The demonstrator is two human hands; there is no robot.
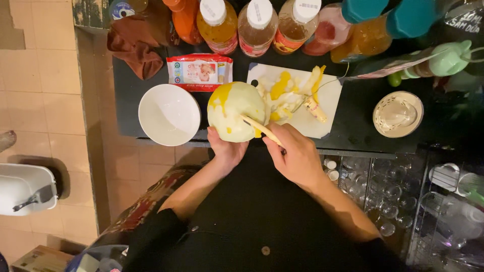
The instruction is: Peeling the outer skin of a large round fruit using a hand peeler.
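Pretty cramped here. The back of the bench (pixel 363 126) is walled off by a row of bottles (pixel 257 25), so no reaching past there. The white bowl (pixel 169 115) sits just left of the peeled fruit (pixel 234 108), wipes pack (pixel 199 71) behind it. Peel scraps (pixel 290 93) cover the cutting board (pixel 327 95). The only open lane is the dark strip between the board and the citrus juicer (pixel 398 114) on the right.

I see a dark bench (pixel 363 126) carrying a white bowl (pixel 169 115), cutting board (pixel 322 108), wipes packet (pixel 199 71), bottles (pixel 257 25) and juicer (pixel 398 114).
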